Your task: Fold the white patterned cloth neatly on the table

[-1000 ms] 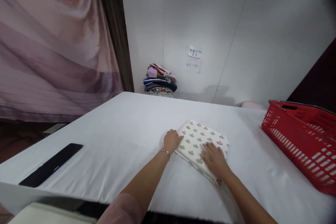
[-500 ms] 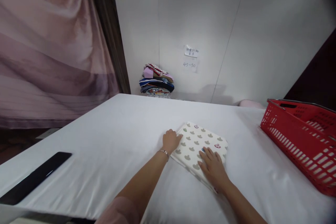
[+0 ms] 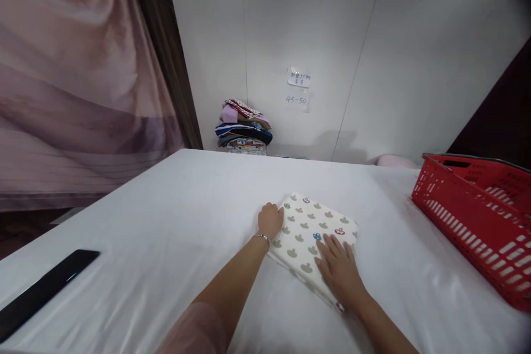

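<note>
A folded white cloth (image 3: 305,235) with a grey, red, blue and green mushroom-like print lies flat on the white-covered table (image 3: 186,199). At its left edge is my left hand (image 3: 271,220), fingers curled around the edge and a bracelet on the wrist. My right hand (image 3: 339,271) rests palm down on the cloth's right part, with fingers stretched out and apart. The left hand's fingertips are hidden under or behind the cloth's edge.
On the right stands a red plastic basket (image 3: 468,215) with slotted sides. A long black flat object (image 3: 47,287) lies at the left. Behind the table are a stack of folded fabrics (image 3: 244,127) and a wall with paper notes (image 3: 297,88). A pinkish curtain (image 3: 83,94) hangs left.
The right hand has slid slightly down and right on the cloth, uncovering a blue printed motif. The left hand stays at the left edge. The view has shifted a little.
</note>
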A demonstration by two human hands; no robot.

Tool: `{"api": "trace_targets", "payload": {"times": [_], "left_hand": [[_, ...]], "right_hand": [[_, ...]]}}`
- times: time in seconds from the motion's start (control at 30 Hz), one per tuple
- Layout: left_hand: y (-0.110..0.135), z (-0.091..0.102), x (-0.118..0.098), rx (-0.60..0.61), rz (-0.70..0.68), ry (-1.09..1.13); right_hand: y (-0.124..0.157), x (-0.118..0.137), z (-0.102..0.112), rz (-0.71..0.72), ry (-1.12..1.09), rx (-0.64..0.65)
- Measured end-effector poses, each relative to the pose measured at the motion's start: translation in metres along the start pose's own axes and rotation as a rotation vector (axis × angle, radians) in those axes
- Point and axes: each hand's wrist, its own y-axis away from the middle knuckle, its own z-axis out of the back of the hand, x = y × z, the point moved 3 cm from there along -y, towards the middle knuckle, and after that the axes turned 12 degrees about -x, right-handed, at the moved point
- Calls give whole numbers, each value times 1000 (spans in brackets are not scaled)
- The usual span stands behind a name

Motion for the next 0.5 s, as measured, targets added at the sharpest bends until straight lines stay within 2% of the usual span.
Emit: {"api": "trace_targets", "payload": {"times": [0.1, 0.2, 0.37, 0.5], "left_hand": [[-10, 0, -15, -30, -60, -26], [-21, -5, -25, -10, -62, -1], [-28, -21, -15, 28, 76, 67], [-26, -26, -8, 38, 101, 86]], "right_hand": [[0, 2, -1, 7, 12, -14], [-1, 1, -1, 9, 13, -8], [2, -3, -3, 17, -18, 17], [-5, -5, 4, 12, -53, 58]]}}
